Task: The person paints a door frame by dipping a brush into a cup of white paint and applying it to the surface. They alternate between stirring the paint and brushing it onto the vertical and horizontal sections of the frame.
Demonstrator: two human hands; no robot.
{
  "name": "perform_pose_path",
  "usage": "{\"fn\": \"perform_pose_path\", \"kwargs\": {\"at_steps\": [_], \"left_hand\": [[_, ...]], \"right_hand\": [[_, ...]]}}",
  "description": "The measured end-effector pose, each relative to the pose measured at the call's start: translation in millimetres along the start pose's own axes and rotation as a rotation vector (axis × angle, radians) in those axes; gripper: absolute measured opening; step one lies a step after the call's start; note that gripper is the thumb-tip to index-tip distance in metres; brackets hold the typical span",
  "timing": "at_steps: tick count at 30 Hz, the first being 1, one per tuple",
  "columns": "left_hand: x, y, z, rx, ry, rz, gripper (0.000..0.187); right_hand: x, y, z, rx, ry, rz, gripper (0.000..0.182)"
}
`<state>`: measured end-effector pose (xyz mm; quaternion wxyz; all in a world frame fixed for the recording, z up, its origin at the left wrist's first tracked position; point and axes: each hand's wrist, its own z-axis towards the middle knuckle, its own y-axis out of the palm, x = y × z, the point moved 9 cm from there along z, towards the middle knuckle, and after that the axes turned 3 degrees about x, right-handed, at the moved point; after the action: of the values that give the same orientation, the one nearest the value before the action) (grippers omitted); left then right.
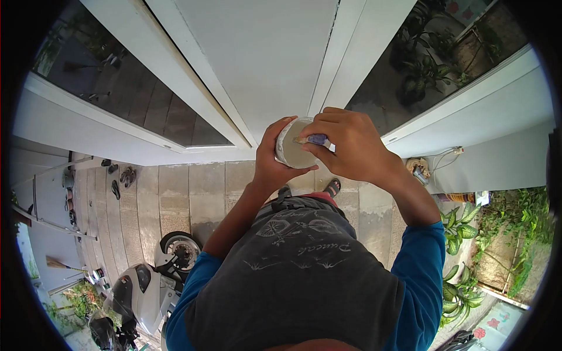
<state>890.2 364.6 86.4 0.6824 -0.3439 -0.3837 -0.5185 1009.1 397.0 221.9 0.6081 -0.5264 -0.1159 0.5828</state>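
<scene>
My left hand [273, 153] is wrapped around the side of a white tub [280, 146] held at chest height, fingers on its far rim and thumb at its near side. Pale grey-white paint [295, 153] shows inside it. My right hand [346, 143] pinches a paintbrush [317, 139] with a bluish-purple part near the fingers. The brush's tan tip is over the inside of the tub, overlapping the paint in this view. My right fingers cover part of the tub's rim and much of the brush.
A white door [257, 52] and glass panels stand right in front. Below lies a tiled floor [175, 199] with sandals [127, 175] at the left. A parked motorbike [143, 292] is at lower left. Leafy plants [459, 228] and a wall cable [448, 153] are at the right.
</scene>
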Motion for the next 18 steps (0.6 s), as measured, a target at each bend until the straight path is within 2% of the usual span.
{"fn": "perform_pose_path", "kwargs": {"at_steps": [10,14,16,17,18], "left_hand": [[-1.4,-6.0,-0.9,0.020,-0.023,0.064,0.106],[-8.2,-5.8,-2.3,0.019,-0.057,0.057,0.105],[-11.4,-7.0,-3.1,0.030,-0.052,0.046,0.104],[-12.8,-7.2,-3.9,0.032,-0.052,0.046,0.104],[-16.3,-8.1,-4.6,0.038,-0.076,0.036,0.104]], "right_hand": [[4.8,17.5,1.6,-0.076,0.016,-0.042,0.016],[4.4,10.0,2.2,-0.029,0.023,-0.029,0.016],[26.7,-4.8,1.2,0.034,0.286,0.160,0.016],[32.6,-6.2,-1.2,0.033,0.285,0.159,0.016],[52.0,-9.4,-8.6,0.099,0.397,0.290,0.016]]}}
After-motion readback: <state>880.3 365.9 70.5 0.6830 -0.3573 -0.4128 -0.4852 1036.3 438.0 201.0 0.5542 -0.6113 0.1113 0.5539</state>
